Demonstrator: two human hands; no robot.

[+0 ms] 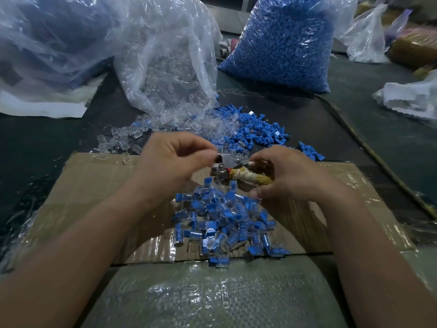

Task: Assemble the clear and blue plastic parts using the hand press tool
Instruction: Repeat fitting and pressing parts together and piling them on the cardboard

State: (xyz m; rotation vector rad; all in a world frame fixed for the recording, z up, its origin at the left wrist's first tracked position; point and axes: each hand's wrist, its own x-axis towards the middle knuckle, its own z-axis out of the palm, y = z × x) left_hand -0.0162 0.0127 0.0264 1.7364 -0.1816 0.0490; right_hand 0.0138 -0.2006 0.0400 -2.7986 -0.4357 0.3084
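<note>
Bare cardboard point(94, 183) is left open on both sides of the heap of joined parts point(224, 221). The way back is blocked by loose clear parts point(184, 121), loose blue parts point(257, 129), a clear bag point(165, 55) and a blue bag point(283, 43).

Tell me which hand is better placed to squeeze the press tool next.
Right: the right hand grips the press tool by its wrapped handle, while the left hand pinches at its metal head.

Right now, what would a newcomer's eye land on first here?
The heap of assembled clear-and-blue pieces on the cardboard, centre foreground. Just above it, the left hand pinches the head of the hand press tool while the right hand grips its wrapped handle. Behind, a full bag of blue parts stands at upper right.
</note>
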